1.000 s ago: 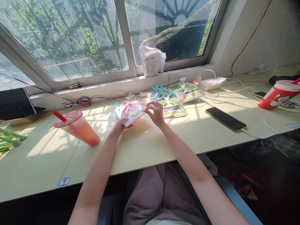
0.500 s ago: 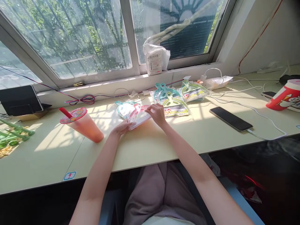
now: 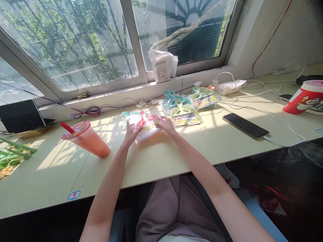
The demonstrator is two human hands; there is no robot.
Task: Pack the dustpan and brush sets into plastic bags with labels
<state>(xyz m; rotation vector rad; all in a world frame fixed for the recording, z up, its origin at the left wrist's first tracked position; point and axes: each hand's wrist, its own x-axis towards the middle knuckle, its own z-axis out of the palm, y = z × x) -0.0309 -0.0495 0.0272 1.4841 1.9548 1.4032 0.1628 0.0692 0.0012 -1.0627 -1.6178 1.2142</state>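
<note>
Head view: the right hand [image 3: 166,125] has loosened its pinch. It and the left hand [image 3: 130,135], fingers half-spread, hold the pink packet [image 3: 149,130] between them.

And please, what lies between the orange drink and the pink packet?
In the head view, the left hand, touching the pink packet; from that hand to the orange drink, bare tabletop.

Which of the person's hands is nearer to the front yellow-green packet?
The right. The right hand is at the right edge of the pink packet, just left of the yellow-green packet; the left hand is farther away, at the pink packet's left edge.
</note>
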